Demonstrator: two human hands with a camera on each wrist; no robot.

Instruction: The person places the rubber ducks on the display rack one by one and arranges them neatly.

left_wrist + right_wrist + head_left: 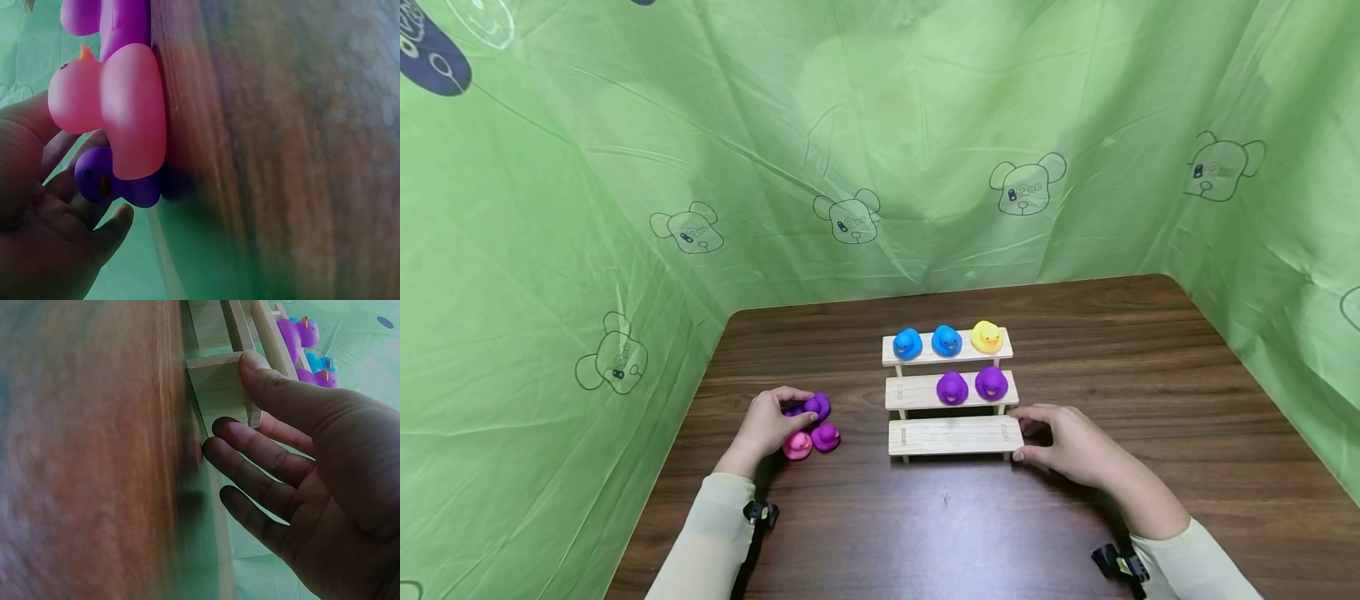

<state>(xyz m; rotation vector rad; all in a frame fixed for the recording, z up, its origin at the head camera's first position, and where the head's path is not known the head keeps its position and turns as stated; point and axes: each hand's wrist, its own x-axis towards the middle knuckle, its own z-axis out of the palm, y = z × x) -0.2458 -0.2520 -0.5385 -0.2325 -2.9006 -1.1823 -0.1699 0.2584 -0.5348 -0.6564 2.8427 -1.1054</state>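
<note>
My left hand (767, 421) is over a small group of rubber ducks at the left, thumb and index finger on either side of a purple duck (822, 405). Another purple duck (94, 175) sits by its fingers, partly hidden in the head view. Beside the thumb are a pink duck (797, 446) and a further purple duck (826, 437). At the right end of a three-step wooden stand (955, 436), my right hand (1067, 442) holds the lowest step between thumb and index finger. The other right fingers (250, 447) extend loosely below the board.
Two blue ducks (907, 343) and a yellow duck (987, 337) stand on the top step. Two purple ducks (952, 388) occupy the middle step's right part. The brown wooden table (940, 525) is bordered by green sheeting (925, 150) at the back and sides.
</note>
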